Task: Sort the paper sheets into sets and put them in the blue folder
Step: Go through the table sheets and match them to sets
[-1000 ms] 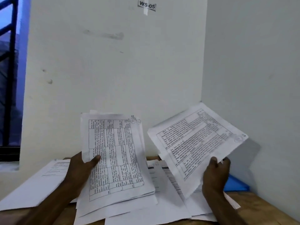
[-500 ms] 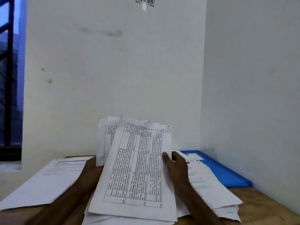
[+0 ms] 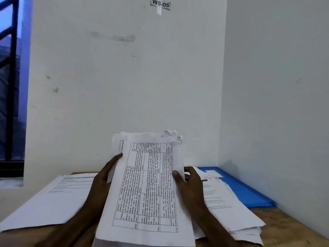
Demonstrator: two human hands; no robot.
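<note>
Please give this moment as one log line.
left hand, right hand: hold sheet stack | blue folder: partly under loose sheets | stage: sorting

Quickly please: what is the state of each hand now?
Left hand: grips the left edge of the stack of printed sheets.
Right hand: pinches the same stack's right edge.

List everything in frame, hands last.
held sheets: several, white with printed tables, upright at centre, in both hands
left pile: one, white sheets, flat on table at left
right pile: one, white sheets, on table at right, overlapping the folder
folder: one, blue, rear right by wall
table: one, brown wood, below
label: one, white "WS-05", top of wall
window: one, dark bars, far left
left hand: one, grips sheets' left edge
right hand: one, pinches right edge
</note>
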